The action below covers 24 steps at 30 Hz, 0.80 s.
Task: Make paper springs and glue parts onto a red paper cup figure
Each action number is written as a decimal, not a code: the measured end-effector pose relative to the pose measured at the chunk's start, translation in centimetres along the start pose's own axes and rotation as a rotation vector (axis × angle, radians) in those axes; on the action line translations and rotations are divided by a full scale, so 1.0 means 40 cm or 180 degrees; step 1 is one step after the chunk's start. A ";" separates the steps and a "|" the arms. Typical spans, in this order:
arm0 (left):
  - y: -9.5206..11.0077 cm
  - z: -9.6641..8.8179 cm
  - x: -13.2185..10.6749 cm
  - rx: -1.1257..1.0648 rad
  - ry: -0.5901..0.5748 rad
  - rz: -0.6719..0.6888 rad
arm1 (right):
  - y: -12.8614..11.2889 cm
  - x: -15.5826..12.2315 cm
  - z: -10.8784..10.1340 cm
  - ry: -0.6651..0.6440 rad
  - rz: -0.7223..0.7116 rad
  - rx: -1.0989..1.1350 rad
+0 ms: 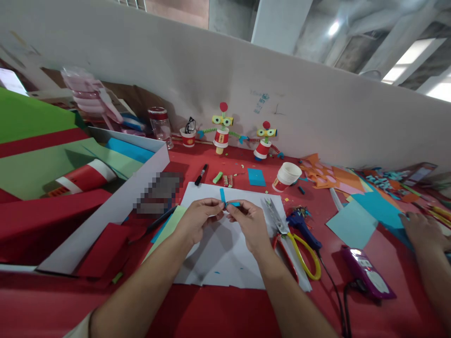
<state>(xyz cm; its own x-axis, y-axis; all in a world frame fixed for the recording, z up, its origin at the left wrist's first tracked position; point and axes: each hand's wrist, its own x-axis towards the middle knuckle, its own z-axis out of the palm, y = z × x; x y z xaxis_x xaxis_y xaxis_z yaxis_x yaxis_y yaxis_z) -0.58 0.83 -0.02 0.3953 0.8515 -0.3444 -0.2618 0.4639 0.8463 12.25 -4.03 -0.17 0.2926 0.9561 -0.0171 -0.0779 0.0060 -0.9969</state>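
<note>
Your fingers (pixel 212 203) partly hide the blue strips (pixel 222 193) at the centre. Pixelation blurs an object (pixel 160 192) left of centre. The right edge cuts off another person's arm (pixel 434 270); upper-centre wall writing (pixel 261 102) is too small to read.

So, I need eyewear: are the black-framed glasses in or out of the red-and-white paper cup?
In: the glasses show above the cup, whose wall hides their lower part.

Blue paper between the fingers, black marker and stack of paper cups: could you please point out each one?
Blue paper (pixel 222 195): head view, on its strip that sticks up.
Black marker (pixel 201 174): head view, middle of its body.
Stack of paper cups (pixel 286 177): head view, outer side wall.
</note>
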 end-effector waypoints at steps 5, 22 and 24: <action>0.003 0.004 -0.007 -0.0022 -0.0191 -0.0134 | 0.001 0.000 -0.005 0.0070 -0.0283 -0.0341; -0.015 0.025 -0.008 -0.0632 -0.0087 -0.0112 | -0.001 0.001 0.010 0.0160 0.0068 0.0489; -0.010 0.021 -0.007 -0.0740 -0.0191 -0.0318 | -0.004 0.001 0.008 0.0158 0.0145 0.0565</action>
<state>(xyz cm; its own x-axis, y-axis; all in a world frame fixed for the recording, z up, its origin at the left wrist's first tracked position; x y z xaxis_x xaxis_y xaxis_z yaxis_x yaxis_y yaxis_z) 0.13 0.20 0.09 0.4790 0.7859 -0.3912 -0.4115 0.5946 0.6907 11.97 -3.90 0.02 0.3312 0.9409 -0.0700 -0.2577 0.0188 -0.9660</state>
